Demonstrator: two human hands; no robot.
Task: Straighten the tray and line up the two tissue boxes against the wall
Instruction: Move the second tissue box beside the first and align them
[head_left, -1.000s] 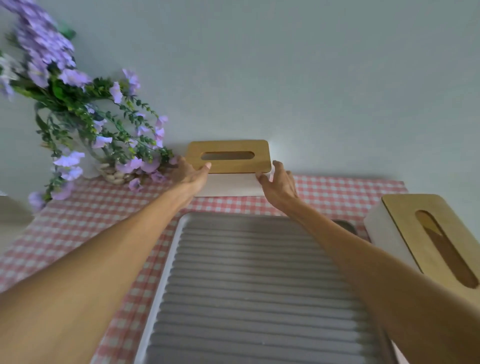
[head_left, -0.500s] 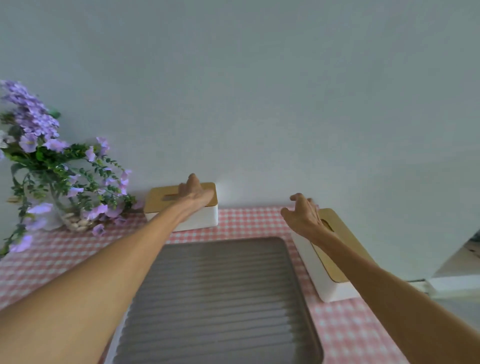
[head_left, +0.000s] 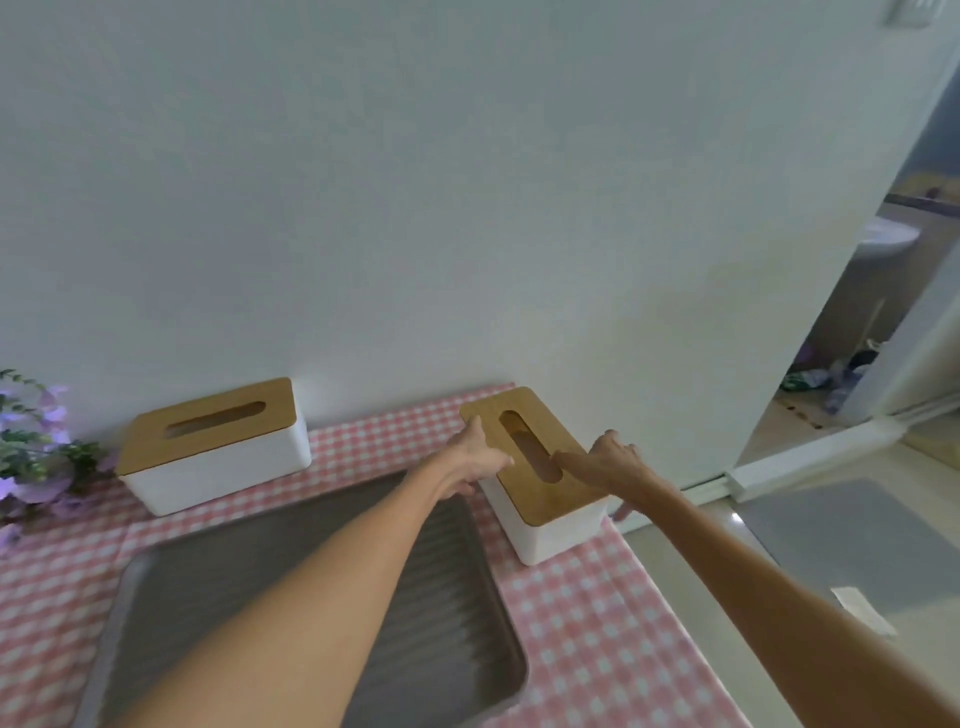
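A white tissue box with a wooden lid (head_left: 215, 465) stands lengthwise against the wall at the left. The second tissue box (head_left: 558, 530) sits at the right with its short end toward the wall. My left hand (head_left: 480, 460) presses on its left side and lid edge. My right hand (head_left: 608, 462) grips its right side, thumb lying on the lid beside the slot. The grey ribbed tray (head_left: 457, 618) lies in front of both boxes, partly hidden under my left forearm, its right rim close to the second box.
A pink checked cloth (head_left: 587, 649) covers the table. Purple flowers with green leaves (head_left: 31, 447) stand at the far left by the wall. The table ends just right of the second box, above a pale floor and an open doorway (head_left: 852, 364).
My left hand has left the first box and crossed right to the second box. My right hand has come down onto that box. The view has swung right.
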